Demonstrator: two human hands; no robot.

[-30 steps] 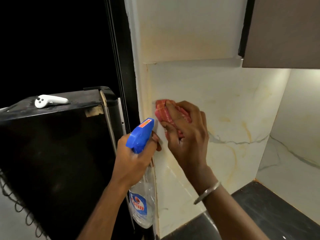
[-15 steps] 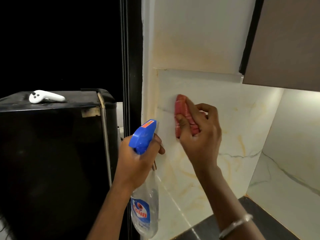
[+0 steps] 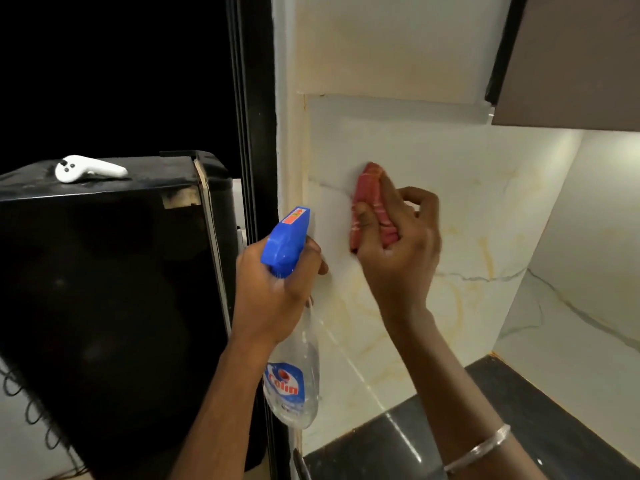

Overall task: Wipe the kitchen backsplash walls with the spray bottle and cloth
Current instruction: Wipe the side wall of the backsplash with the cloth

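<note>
Folded red cloth with pale stripes (image 3: 369,206) is pressed flat against the white, yellow-veined marble backsplash wall (image 3: 467,209) near its upper left corner, pinched between the curled fingers and thumb of the right hand (image 3: 398,258). A clear plastic spray bottle with a blue trigger head (image 3: 294,372), labelled "Colin", is gripped at the neck by the left hand (image 3: 273,292), just beside the wall's left edge. A white handheld controller (image 3: 88,169) is seen lying on top of a black appliance (image 3: 104,289).
</note>
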